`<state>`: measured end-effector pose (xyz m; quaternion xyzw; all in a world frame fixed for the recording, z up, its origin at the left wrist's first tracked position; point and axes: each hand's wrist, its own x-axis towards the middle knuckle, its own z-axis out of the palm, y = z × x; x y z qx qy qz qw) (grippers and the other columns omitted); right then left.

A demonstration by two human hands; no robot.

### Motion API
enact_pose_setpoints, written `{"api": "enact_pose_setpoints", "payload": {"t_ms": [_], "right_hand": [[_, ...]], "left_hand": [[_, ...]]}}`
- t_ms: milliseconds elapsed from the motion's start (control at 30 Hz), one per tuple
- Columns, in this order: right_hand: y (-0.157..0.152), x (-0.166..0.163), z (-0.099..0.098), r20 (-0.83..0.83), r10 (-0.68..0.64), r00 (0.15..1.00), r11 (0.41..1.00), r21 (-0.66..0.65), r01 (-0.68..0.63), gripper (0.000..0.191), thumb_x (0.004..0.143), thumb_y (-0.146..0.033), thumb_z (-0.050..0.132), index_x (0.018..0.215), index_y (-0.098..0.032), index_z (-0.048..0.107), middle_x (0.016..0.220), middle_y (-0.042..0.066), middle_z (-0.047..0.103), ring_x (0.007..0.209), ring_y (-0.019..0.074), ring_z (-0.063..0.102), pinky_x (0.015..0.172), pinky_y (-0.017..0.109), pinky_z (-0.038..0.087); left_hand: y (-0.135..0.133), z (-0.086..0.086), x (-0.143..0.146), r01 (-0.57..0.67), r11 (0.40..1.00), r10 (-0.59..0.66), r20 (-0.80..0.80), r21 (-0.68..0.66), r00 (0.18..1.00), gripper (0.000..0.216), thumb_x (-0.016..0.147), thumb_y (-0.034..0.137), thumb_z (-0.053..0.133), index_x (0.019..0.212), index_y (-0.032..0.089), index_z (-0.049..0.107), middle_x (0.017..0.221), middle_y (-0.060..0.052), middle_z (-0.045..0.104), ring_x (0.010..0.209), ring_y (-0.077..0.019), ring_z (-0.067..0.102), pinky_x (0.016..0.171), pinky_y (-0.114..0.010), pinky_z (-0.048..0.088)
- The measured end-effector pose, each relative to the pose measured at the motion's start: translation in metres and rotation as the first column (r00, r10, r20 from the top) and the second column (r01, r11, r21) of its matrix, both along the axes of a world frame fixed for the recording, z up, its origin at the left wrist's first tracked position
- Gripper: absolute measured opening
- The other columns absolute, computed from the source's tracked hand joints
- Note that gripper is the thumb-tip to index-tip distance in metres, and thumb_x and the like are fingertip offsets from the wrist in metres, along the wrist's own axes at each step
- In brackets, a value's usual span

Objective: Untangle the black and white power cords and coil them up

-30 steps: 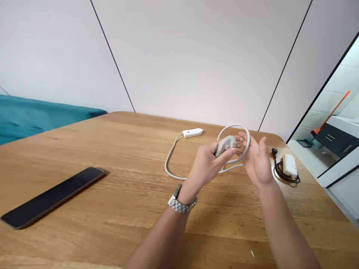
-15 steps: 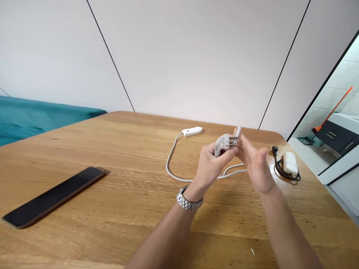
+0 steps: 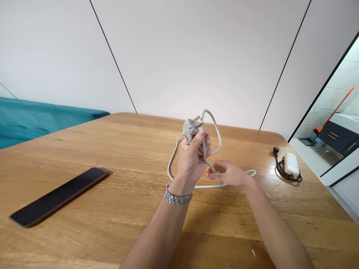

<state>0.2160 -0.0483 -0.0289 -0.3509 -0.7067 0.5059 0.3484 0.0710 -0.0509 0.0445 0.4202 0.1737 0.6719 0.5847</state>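
My left hand (image 3: 192, 157), with a metal watch on its wrist, is closed around a white power plug (image 3: 191, 129) with its flat prongs pointing up and to the right. A loop of the plug's white power cord (image 3: 218, 134) arches above the fingers and passes through the same grip. Lower and to the right, my right hand (image 3: 227, 173) is closed on the hanging stretch of that cord, thumb below and fingers above. More cord lies on the table beneath both hands. The white power strip at its far end is hidden behind my left hand and the plug.
A white adapter block (image 3: 291, 164) with a coiled black cord and black plug (image 3: 276, 150) lies at the table's right side. On the left is a long dark tablet-like slab (image 3: 60, 196). The wooden table (image 3: 134, 149) meets a pale wall; a teal seat (image 3: 47, 117) stands beyond its left edge.
My left hand has moved left and up with the plug, now gripping a cord loop too. My right hand has dropped away from the plug and gone from spread to closed on the cord.
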Motion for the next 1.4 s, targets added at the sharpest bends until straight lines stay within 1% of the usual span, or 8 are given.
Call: {"api": "enact_pose_setpoints", "payload": {"t_ms": [133,300,667,800,900,1100,1233,1400], "right_hand": [[0.008,0.005,-0.016,0.224,0.131,0.966,0.981,-0.168,-0.094,0.03,0.072,-0.051,0.075,0.077,-0.021,0.074,0.074,0.001,0.072,0.069,0.0146,0.063,0.066,0.026,0.045],[0.02,0.02,-0.03,0.352,-0.004,0.936,0.988,-0.141,0.057,0.03,0.067,-0.05,0.076,0.066,-0.02,0.071,0.062,-0.004,0.065,0.058,0.0108,0.051,0.057,0.023,0.035],[0.021,0.094,-0.022,0.42,-0.334,0.844,0.881,-0.18,0.438,0.05,0.059,-0.062,0.077,0.055,-0.018,0.053,0.048,-0.007,0.041,0.048,0.0065,0.031,0.048,0.023,0.02],[0.014,0.094,-0.001,0.215,-0.641,0.737,0.698,-0.235,0.676,0.045,0.062,-0.054,0.077,0.059,-0.02,0.048,0.051,-0.01,0.034,0.041,0.0034,0.022,0.042,0.022,0.012],[0.007,0.078,0.02,-0.114,-0.739,0.664,0.668,-0.254,0.699,0.034,0.066,-0.048,0.073,0.07,-0.019,0.055,0.057,-0.008,0.039,0.04,0.0028,0.022,0.039,0.02,0.01],[-0.021,0.023,0.039,-0.435,-0.679,0.592,0.578,0.18,0.796,0.028,0.087,-0.046,0.053,0.079,-0.02,0.058,0.056,-0.007,0.038,0.042,0.0066,0.031,0.039,0.021,0.022],[-0.032,-0.006,0.029,-0.302,-0.628,0.717,0.415,0.65,0.637,0.025,0.094,-0.038,0.048,0.081,-0.02,0.059,0.06,-0.002,0.054,0.053,0.0109,0.048,0.052,0.024,0.039],[-0.032,-0.025,0.016,-0.255,-0.627,0.736,0.275,0.812,0.515,0.023,0.092,-0.041,0.052,0.096,-0.02,0.061,0.075,0.004,0.066,0.058,0.0139,0.056,0.055,0.026,0.044]], "left_hand": [[0.006,0.002,-0.013,0.004,0.999,-0.006,0.043,0.046,0.999,0.034,0.07,0.048,0.08,0.072,0.02,0.06,0.053,0.005,0.047,0.048,-0.0074,0.045,0.039,-0.02,0.031],[0.01,0.007,-0.037,0.005,0.992,-0.017,0.093,0.127,0.996,0.034,0.071,0.053,0.079,0.072,0.024,0.062,0.047,0.006,0.037,0.046,-0.0084,0.039,0.046,-0.024,0.038],[0.0,0.025,-0.068,-0.268,0.948,0.269,0.02,0.173,0.963,0.03,0.074,0.037,0.078,0.061,0.02,0.057,0.04,0.009,0.022,0.036,-0.0041,0.012,0.036,-0.026,0.007],[0.003,0.016,-0.041,-0.261,0.96,0.272,-0.118,0.104,0.955,0.034,0.064,0.026,0.082,0.059,0.019,0.049,0.045,0.009,0.031,0.038,-0.0029,0.019,0.037,-0.023,0.008],[0.005,0.003,-0.016,-0.105,0.994,0.102,-0.278,0.004,0.955,0.04,0.063,0.027,0.083,0.061,0.019,0.043,0.047,0.01,0.029,0.039,-0.0025,0.02,0.038,-0.019,0.011],[0.003,-0.017,0.023,0.197,0.956,-0.256,-0.296,-0.217,0.92,0.055,0.063,0.048,0.082,0.065,0.021,0.035,0.047,0.012,0.022,0.04,-0.0021,0.015,0.039,-0.017,0.012],[-0.002,-0.02,0.031,0.185,0.96,-0.225,-0.185,-0.21,0.957,0.055,0.063,0.056,0.081,0.065,0.02,0.039,0.047,0.011,0.028,0.039,-0.0029,0.023,0.038,-0.017,0.018],[0.0,-0.017,0.03,0.145,0.962,-0.176,-0.122,-0.233,0.977,0.038,0.067,0.039,0.083,0.066,0.016,0.052,0.055,0.005,0.045,0.046,-0.0049,0.04,0.042,-0.017,0.032]]}}
